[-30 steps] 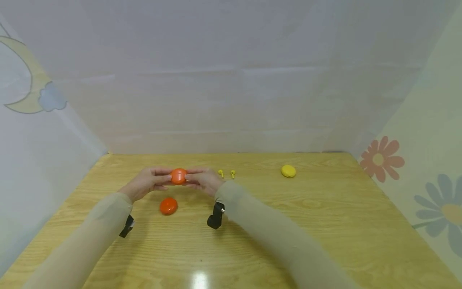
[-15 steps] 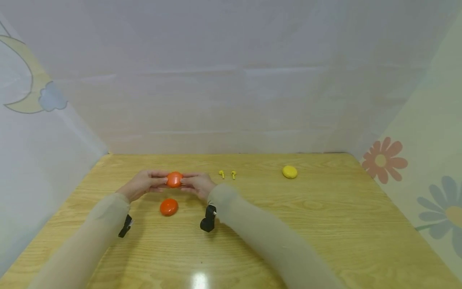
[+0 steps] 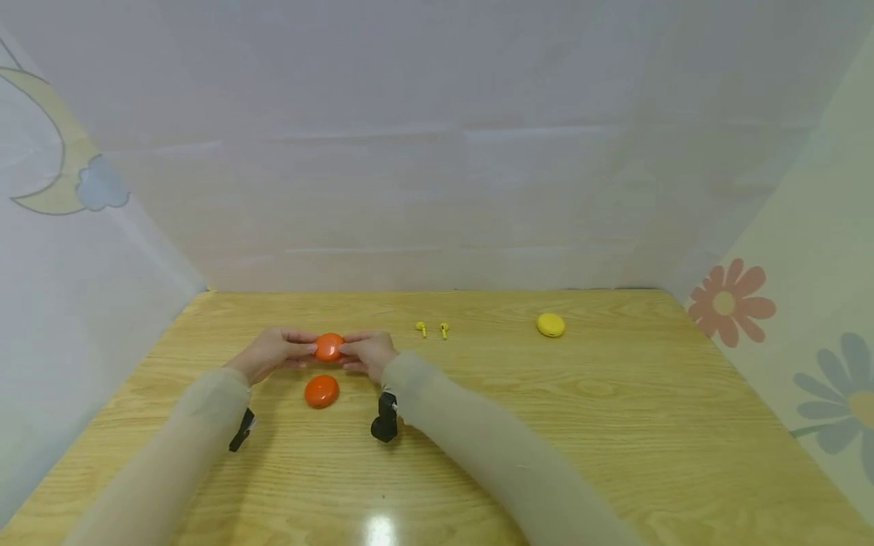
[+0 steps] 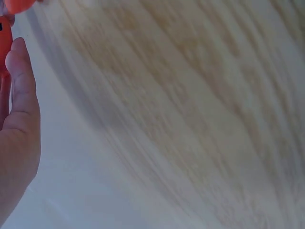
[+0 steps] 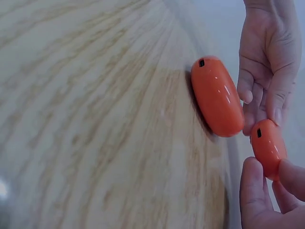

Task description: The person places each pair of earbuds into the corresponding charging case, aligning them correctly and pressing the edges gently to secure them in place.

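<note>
The person's left grip (image 3: 268,353) and right grip (image 3: 370,353) clamp opposite sides of an orange earbud case (image 3: 329,346), beyond a second orange case (image 3: 322,391); behind runs the far edge of the worktop (image 3: 495,305)

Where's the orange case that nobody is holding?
In the head view, the unheld orange case lies left of centre on the wooden table, just below the held orange case in that picture.

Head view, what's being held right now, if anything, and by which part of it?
The rounded orange case, held by its opposite ends: the left hand pinches its left end, the right hand its right end.
</note>
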`<state>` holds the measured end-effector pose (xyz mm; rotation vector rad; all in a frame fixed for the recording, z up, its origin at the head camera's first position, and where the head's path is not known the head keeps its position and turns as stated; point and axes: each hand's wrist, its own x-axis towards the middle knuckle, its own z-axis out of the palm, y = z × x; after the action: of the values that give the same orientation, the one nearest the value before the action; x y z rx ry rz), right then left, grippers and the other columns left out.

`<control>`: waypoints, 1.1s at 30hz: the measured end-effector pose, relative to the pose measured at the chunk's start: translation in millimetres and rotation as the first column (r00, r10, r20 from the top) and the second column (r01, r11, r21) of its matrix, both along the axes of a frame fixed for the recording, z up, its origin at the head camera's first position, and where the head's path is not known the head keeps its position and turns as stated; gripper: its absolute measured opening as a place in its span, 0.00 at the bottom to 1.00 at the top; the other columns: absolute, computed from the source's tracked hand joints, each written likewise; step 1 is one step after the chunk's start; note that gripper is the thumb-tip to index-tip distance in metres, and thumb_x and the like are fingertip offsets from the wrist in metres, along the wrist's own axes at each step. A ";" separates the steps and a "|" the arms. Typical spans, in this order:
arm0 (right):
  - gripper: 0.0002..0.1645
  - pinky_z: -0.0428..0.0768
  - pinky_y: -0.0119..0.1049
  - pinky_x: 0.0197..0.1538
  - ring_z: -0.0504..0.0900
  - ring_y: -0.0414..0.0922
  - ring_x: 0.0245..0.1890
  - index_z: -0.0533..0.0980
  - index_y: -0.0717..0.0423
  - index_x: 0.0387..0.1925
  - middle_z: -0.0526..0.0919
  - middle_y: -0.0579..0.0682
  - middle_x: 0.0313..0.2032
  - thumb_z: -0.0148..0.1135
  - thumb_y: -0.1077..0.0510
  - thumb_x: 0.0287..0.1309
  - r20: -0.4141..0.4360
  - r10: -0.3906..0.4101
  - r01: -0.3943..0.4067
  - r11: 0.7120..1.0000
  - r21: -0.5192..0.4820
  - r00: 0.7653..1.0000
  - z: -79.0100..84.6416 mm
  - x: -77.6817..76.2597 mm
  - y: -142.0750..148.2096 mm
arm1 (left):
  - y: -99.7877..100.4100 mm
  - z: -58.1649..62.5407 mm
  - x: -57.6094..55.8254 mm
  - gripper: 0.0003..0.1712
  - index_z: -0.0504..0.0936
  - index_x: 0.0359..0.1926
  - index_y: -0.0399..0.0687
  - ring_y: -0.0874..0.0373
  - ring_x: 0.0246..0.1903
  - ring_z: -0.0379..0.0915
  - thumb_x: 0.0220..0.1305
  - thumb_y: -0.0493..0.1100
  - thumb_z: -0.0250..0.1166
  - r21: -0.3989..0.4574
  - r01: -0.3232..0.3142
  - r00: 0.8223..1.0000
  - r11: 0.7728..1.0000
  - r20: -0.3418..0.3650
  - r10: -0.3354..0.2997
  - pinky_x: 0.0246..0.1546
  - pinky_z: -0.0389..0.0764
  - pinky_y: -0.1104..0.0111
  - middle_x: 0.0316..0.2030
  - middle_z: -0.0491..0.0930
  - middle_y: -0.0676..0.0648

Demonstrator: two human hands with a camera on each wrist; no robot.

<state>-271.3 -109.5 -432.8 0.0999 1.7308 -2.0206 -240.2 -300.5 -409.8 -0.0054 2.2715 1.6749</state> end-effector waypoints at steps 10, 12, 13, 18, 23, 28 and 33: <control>0.15 0.84 0.33 0.33 0.84 0.44 0.26 0.80 0.67 0.48 0.86 0.60 0.35 0.64 0.72 0.58 0.004 0.002 -0.002 0.995 0.100 1.000 4.1 4.5 -3.6 | -9.2 -9.6 1.7 0.27 0.71 0.59 0.23 0.60 0.37 0.82 0.65 0.37 0.65 0.122 0.026 0.998 0.992 0.051 -0.032 0.39 0.82 0.70 0.40 0.85 0.43; 0.14 0.83 0.32 0.30 0.84 0.44 0.24 0.81 0.67 0.47 0.86 0.60 0.33 0.64 0.72 0.58 -0.003 0.002 -0.001 0.992 0.124 1.000 5.4 5.2 -4.4 | -8.2 -9.3 2.2 0.27 0.69 0.61 0.22 0.60 0.36 0.82 0.66 0.35 0.63 0.104 0.011 0.998 0.994 0.064 -0.018 0.40 0.81 0.70 0.40 0.85 0.43; 0.14 0.83 0.32 0.29 0.83 0.43 0.23 0.81 0.66 0.46 0.86 0.59 0.32 0.64 0.72 0.57 -0.007 0.002 -0.001 0.990 0.140 1.000 6.0 5.3 -4.8 | -7.1 -8.9 2.5 0.27 0.67 0.62 0.21 0.60 0.36 0.82 0.67 0.34 0.61 0.095 0.002 0.997 0.995 0.072 -0.009 0.40 0.82 0.70 0.40 0.85 0.43; 0.13 0.83 0.33 0.28 0.80 0.42 0.19 0.81 0.65 0.46 0.86 0.56 0.29 0.64 0.72 0.57 -0.007 0.020 -0.018 0.977 0.212 1.000 8.4 4.5 -6.6 | 1.3 -4.7 5.2 0.26 0.63 0.63 0.18 0.61 0.34 0.81 0.70 0.30 0.56 0.029 -0.054 0.992 0.998 0.117 0.050 0.38 0.82 0.70 0.37 0.84 0.45; 0.12 0.83 0.34 0.27 0.79 0.41 0.17 0.81 0.65 0.44 0.85 0.56 0.27 0.65 0.72 0.57 0.006 0.041 -0.042 0.966 0.256 0.999 9.2 1.9 -7.8 | 2.7 -5.1 4.1 0.23 0.63 0.62 0.17 0.62 0.31 0.81 0.71 0.29 0.53 0.021 -0.065 0.986 0.998 0.155 0.061 0.35 0.82 0.71 0.33 0.84 0.48; 0.11 0.83 0.34 0.26 0.80 0.42 0.17 0.81 0.66 0.42 0.85 0.56 0.26 0.65 0.72 0.56 0.016 0.048 -0.050 0.956 0.288 0.999 8.7 0.5 -9.2 | 1.5 -7.9 4.3 0.23 0.64 0.63 0.18 0.62 0.31 0.81 0.72 0.30 0.52 0.007 -0.069 0.985 0.998 0.160 0.067 0.37 0.82 0.69 0.32 0.84 0.48; 0.14 0.84 0.35 0.29 0.83 0.44 0.20 0.80 0.68 0.46 0.85 0.57 0.29 0.64 0.72 0.57 0.013 0.045 -0.046 0.965 0.259 0.999 7.3 1.2 -5.5 | -0.2 -8.0 6.5 0.25 0.63 0.64 0.20 0.62 0.32 0.81 0.72 0.33 0.54 0.012 -0.082 0.982 0.997 0.174 0.079 0.38 0.82 0.69 0.33 0.85 0.49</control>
<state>-270.2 -115.0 -425.5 0.1502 1.9667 -1.7504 -233.7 -300.7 -417.8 -0.2333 2.1521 1.6652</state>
